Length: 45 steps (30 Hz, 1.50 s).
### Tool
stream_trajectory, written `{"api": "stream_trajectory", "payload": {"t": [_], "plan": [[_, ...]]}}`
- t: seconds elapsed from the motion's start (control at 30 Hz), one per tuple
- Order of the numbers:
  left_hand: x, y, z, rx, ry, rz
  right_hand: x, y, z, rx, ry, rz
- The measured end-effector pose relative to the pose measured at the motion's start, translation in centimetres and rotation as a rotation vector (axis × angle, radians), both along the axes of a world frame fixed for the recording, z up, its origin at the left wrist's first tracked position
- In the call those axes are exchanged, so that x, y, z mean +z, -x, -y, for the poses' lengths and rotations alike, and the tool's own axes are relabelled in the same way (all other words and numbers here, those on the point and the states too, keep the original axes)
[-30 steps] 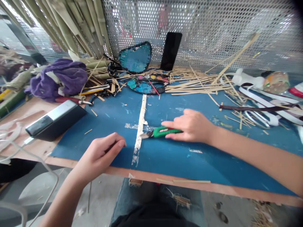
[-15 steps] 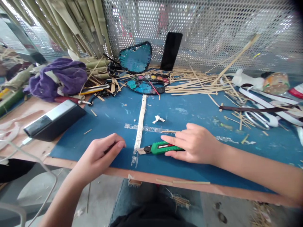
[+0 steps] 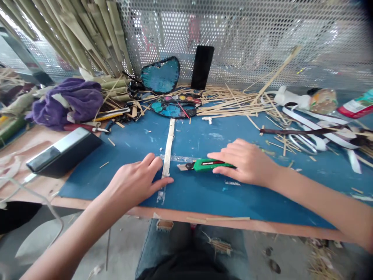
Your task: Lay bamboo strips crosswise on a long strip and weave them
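Note:
A long pale bamboo strip (image 3: 168, 149) lies lengthwise on the blue mat (image 3: 204, 190). My left hand (image 3: 136, 182) rests on the mat with fingers spread, its thumb and forefinger touching the near part of the strip. My right hand (image 3: 244, 161) grips a green utility knife (image 3: 205, 165) lying almost flat; its blade tip points left, a short way right of the strip.
A paint palette (image 3: 175, 108), a heart-shaped blue tray (image 3: 160, 76) and a black phone (image 3: 202, 67) stand at the back by the mesh wall. Bamboo slivers (image 3: 233, 103) and white straps (image 3: 309, 124) lie right. A purple cloth (image 3: 72, 102) and dark box (image 3: 61, 151) lie left.
My left hand moved right and forward from a loose curl onto the strip, fingers now spread. The knife hand shifted up the mat, away from the strip's near end.

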<state>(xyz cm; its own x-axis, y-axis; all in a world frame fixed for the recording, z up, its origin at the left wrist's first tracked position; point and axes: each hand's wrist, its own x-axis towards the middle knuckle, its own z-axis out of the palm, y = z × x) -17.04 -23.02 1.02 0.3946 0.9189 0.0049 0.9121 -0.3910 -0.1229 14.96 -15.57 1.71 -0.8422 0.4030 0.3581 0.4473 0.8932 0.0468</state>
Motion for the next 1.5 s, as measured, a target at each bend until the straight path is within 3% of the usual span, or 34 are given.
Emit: {"api": "stream_trajectory", "payload": {"t": [0.17,0.37,0.43,0.53,0.6,0.67,0.73,0.9,1.07,1.3,1.5], "plan": [[0.1,0.4,-2.2,-0.020,-0.007,-0.027,-1.0,2.2,1.5,0.073,0.165,0.002],[0.3,1.5,-2.9,0.027,0.092,0.225,-1.5,4.0,1.8,0.089,0.063,0.050],[0.5,1.6,-2.9,0.058,0.121,0.305,-1.6,4.3,0.9,0.073,-0.023,0.091],[0.9,1.6,-2.9,0.106,0.133,0.354,-1.5,4.3,-1.8,-0.060,-0.099,0.160],[1.1,1.8,-2.9,0.140,0.133,0.372,-1.2,4.0,-3.6,-0.131,-0.077,0.172],[1.2,2.0,-3.0,0.179,0.119,0.384,-0.7,3.6,-4.4,-0.117,-0.005,0.125],[1.2,2.3,-3.1,0.210,0.095,0.377,-0.3,3.2,-3.7,-0.065,0.077,0.061],[1.1,2.5,-2.9,0.202,0.078,0.360,-0.5,4.1,1.2,-0.009,0.234,0.056],[1.1,2.6,-2.7,0.200,0.079,0.353,-0.8,5.6,2.2,-0.085,0.252,0.141],[1.1,2.6,-2.6,0.177,0.068,0.330,-0.2,3.2,-1.9,-0.321,0.182,0.230],[1.2,2.6,-2.6,0.181,0.075,0.318,-0.4,3.6,0.3,-0.073,0.168,0.074]]}}
